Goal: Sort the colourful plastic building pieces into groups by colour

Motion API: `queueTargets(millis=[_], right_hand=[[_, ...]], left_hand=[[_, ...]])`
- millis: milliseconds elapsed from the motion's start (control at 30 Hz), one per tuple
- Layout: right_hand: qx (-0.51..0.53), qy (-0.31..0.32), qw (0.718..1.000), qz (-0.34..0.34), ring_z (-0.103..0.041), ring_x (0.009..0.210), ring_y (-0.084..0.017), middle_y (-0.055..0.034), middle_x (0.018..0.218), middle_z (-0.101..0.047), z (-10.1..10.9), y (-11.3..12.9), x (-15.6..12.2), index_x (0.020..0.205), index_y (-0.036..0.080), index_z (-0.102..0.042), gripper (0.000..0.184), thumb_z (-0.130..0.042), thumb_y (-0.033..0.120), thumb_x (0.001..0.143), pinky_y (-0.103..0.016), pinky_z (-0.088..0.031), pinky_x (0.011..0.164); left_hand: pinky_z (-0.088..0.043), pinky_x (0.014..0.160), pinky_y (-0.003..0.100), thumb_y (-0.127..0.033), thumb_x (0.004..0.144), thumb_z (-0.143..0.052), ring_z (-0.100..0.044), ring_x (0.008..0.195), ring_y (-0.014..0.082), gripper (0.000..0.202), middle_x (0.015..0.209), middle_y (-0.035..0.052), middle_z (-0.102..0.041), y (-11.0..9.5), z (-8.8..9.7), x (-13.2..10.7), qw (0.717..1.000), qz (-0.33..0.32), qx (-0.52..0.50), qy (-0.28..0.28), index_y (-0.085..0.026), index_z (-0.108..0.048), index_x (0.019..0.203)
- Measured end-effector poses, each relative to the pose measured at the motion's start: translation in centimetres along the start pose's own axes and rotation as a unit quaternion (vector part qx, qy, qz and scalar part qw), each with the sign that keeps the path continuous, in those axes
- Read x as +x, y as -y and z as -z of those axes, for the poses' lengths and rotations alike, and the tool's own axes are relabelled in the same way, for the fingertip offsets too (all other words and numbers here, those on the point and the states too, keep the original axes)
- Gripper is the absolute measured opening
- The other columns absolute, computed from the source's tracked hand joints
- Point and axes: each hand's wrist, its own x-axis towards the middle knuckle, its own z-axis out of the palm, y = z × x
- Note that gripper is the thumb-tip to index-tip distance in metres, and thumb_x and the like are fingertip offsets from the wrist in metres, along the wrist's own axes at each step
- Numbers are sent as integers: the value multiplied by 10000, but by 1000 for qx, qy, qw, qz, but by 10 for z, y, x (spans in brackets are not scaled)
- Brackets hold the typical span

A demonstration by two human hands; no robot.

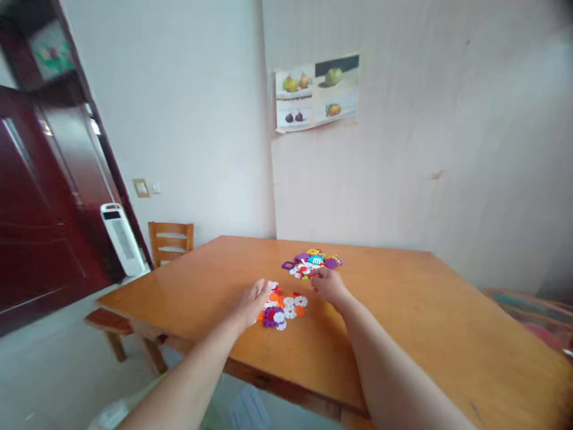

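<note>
A near pile of flat plastic snowflake discs [289,307] in white, orange, red and purple lies on the table. My left hand [254,303] rests at its left edge, fingers stretched out and touching or nearly touching the discs. Farther back is a second pile of plastic pieces [316,260], with purple, yellow, blue, white and red ones. My right hand [329,285] is at the near edge of that pile, its fingers curled together. Whatever is between those fingertips is too small to make out.
Both piles lie on a wooden table [394,310] that meets the wall at the back. A wooden chair [171,239] and a bench [107,321] stand at its left. Farther left are a white upright appliance [122,239] and a dark red door [40,203]. Fruit pictures [317,92] hang on the wall.
</note>
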Motion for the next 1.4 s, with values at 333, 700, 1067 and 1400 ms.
queueTargets(millis=[333, 700, 1067, 1400], right_hand=[[-153, 46, 987, -15, -584, 725, -171, -26, 810, -668, -15, 15, -22, 857, 218, -650, 430, -745, 552, 603, -236, -348, 568], [-158, 56, 985, -34, -565, 637, -155, -21, 702, -646, -19, 23, -23, 758, 192, -621, 213, -691, 346, 629, -239, -322, 515], [53, 0, 999, 5, -473, 597, -108, 33, 630, -551, -29, 23, -19, 752, 172, -567, 211, -583, 96, 556, -214, -308, 536], [173, -67, 982, -42, -447, 486, -101, 31, 532, -506, -8, 8, -15, 691, 180, -535, 71, -539, 240, 655, -211, -337, 452]], left_hand=[[-374, 1028, 334, -677, 908, -218, -532, 1237, 244, 664, 1302, 100, -610, 8, -1, -2, 999, -30, 5, -24, -213, -553, 1246], [-389, 993, 322, -712, 887, -207, -549, 1224, 248, 675, 1287, 96, -625, 8, -2, -3, 999, -28, 28, -16, -239, -560, 1213], [-384, 1007, 344, -728, 875, -203, -525, 1254, 269, 745, 1347, 122, -580, 2, 1, -8, 999, -24, 38, -14, -206, -549, 1279], [-399, 980, 310, -711, 876, -246, -552, 1213, 243, 678, 1277, 87, -632, 3, 1, -8, 1000, -25, -3, -18, -231, -570, 1227]])
